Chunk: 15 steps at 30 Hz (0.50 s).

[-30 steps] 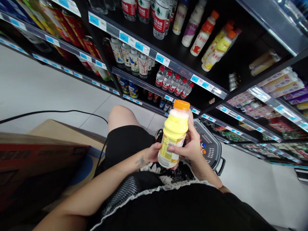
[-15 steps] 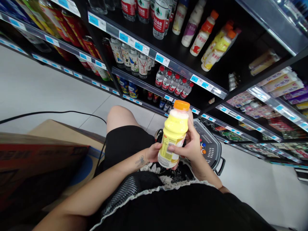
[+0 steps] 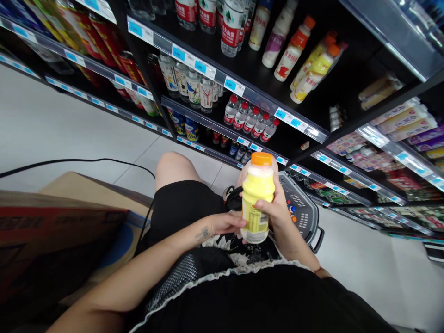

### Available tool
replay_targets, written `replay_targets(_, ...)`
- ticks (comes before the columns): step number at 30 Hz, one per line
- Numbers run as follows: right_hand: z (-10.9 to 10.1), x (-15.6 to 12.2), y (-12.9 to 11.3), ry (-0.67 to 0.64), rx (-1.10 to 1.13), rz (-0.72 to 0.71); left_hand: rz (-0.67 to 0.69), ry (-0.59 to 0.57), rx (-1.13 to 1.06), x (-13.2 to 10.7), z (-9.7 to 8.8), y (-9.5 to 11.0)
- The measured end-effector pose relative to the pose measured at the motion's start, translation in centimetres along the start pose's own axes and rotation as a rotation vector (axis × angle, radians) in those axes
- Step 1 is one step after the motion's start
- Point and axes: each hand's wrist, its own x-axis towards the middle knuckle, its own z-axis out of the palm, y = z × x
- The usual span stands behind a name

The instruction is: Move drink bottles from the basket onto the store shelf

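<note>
A yellow drink bottle (image 3: 257,187) with an orange cap is upright in front of my lap, leaning slightly, its small-print label and barcode facing me. My right hand (image 3: 277,206) wraps around its right side, thumb across the front. From the left, my left hand (image 3: 227,223) pinches the lower part of the bottle, its thumb at the label's edge and its other fingers partly hidden behind. Similar yellow bottles (image 3: 310,83) with orange caps stand on the upper shelf ahead.
Shelves of drinks with a price-tag rail (image 3: 189,59) run across the front. Small red-capped water bottles (image 3: 250,121) fill a lower shelf. A grey basket (image 3: 311,217) sits on the floor at the right. Cardboard boxes (image 3: 69,182) and a black cable (image 3: 69,160) lie at the left.
The bottle has shifted a little right and down and has been turned, so its barcode now sits further right. My left thumb has slid along with it. The shelves look the same.
</note>
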Motion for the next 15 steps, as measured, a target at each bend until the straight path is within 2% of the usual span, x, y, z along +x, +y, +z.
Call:
replay_targets(4, -0.1, 0.7, -0.2, -0.024, 0.222, 0.114, -0.006, -0.052, 0.004, 0.1, 0.0, 0.4)
replay_targets(7, 0.0, 1.2, 0.0, 0.019, 0.386, 0.097, -0.004, -0.157, -0.020, 0.0, 0.6, 1.4)
replay_targets(9, 0.1, 1.5, 0.3, 0.031, 0.433, 0.087, -0.018, -0.187, 0.013, -0.2, 1.0, 2.0)
replay_targets(12, 0.0, 2.0, 1.1, -0.011, 0.450, 0.116, -0.032, -0.109, 0.133, -0.6, 1.6, 2.5)
replay_targets(15, -0.5, 2.6, 1.8, -0.007, 0.402, 0.151, 0.005, 0.078, 0.308, -0.6, 2.0, 2.5)
